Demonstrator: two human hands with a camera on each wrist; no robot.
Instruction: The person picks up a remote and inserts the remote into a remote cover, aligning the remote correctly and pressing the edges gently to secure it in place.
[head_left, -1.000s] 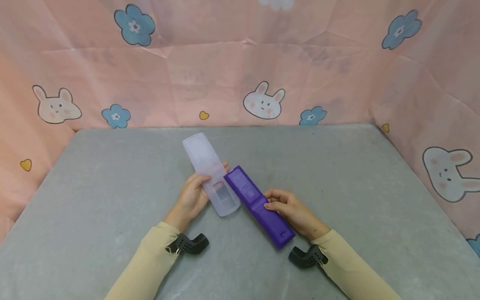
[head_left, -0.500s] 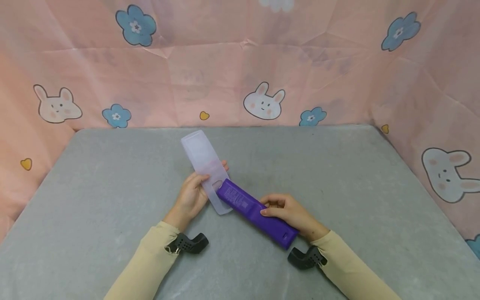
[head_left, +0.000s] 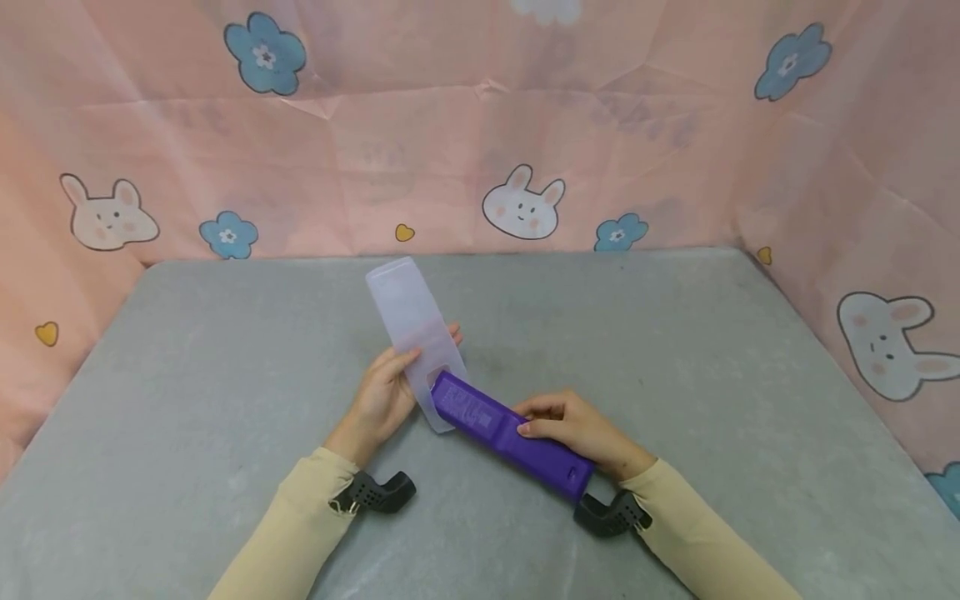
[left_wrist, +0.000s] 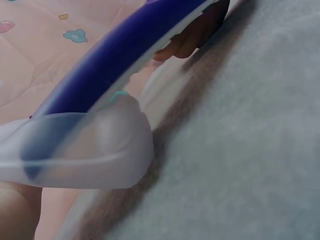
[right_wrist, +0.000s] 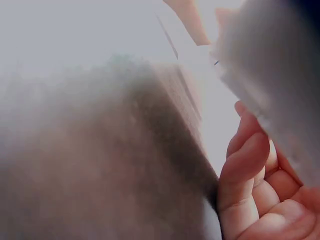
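Note:
A translucent, whitish remote cover (head_left: 408, 304) is held up by my left hand (head_left: 384, 396), its thumb on top and fingertips showing past the far edge. My right hand (head_left: 573, 429) grips a purple remote control (head_left: 510, 437) by its middle, back side up with printed text. The far end of the remote control (left_wrist: 115, 55) shows through the wall of the cover (left_wrist: 115, 145) in the left wrist view, so it sits inside the opening. In the right wrist view, curled fingers of the right hand (right_wrist: 255, 185) lie under the remote control's pale, blurred underside (right_wrist: 265, 65).
Both hands work over a grey table (head_left: 712, 375). A pink curtain (head_left: 420, 150) with rabbits and flowers hangs behind and at the sides. A black wrist camera (head_left: 378, 492) sits on the left sleeve, another black wrist camera (head_left: 611, 512) on the right.
The remote control has swung to a flatter angle, and its far end has moved down and left from beside the cover into the cover's opening. The left hand has hardly moved.

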